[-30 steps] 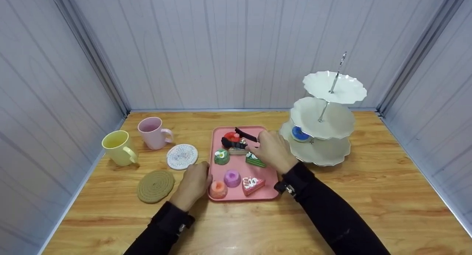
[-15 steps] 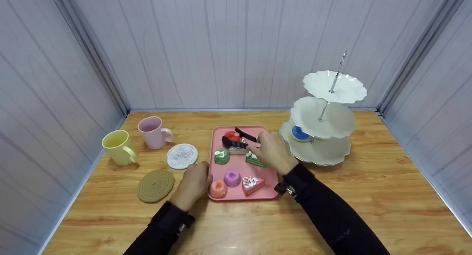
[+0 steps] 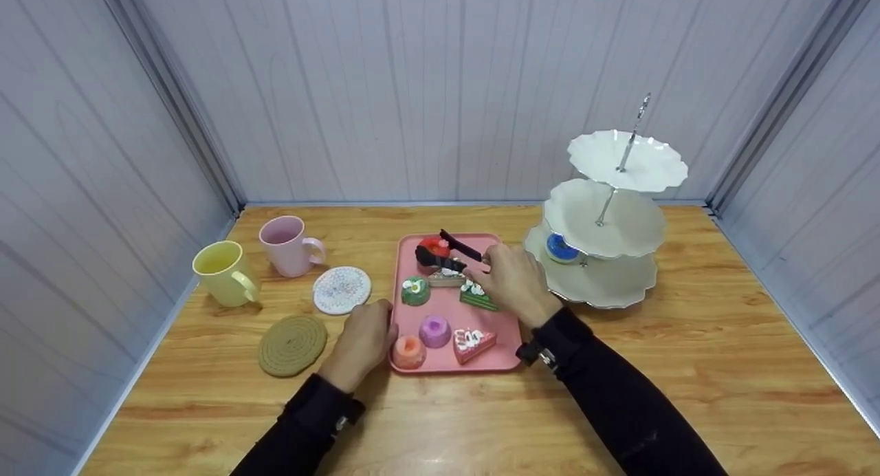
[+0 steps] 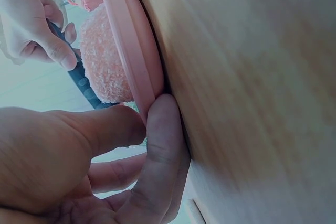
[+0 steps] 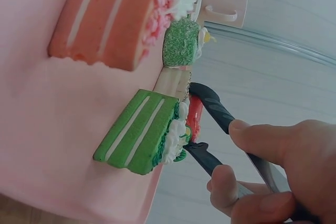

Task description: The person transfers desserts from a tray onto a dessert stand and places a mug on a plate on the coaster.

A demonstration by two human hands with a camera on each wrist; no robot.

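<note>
My left hand [image 3: 361, 338] pinches the left rim of a pink tray [image 3: 448, 307]; in the left wrist view its thumb lies over the rim [image 4: 137, 51] and fingers are under it. My right hand [image 3: 519, 283] grips black tongs [image 3: 462, 245] by their arms, with the two tips spread. Those tips are at a red toy doughnut [image 3: 433, 243] near the tray's back left corner, one on each side in the head view. Below the tongs lie a pale cake slice [image 3: 445, 280] and a green cake slice [image 3: 476, 297], close to the right hand.
Also on the tray are a green round cake [image 3: 415, 291], a purple one [image 3: 434, 331], an orange one [image 3: 409, 352] and a pink slice [image 3: 473, 343]. A three-tier stand [image 3: 598, 287] with a blue doughnut [image 3: 562, 247] stands right. Mugs [image 3: 287, 247] and coasters [image 3: 292, 345] are left.
The tongs' tips have shifted slightly back over the red doughnut. The left hand keeps its place on the tray rim, and the toy cakes have not moved.
</note>
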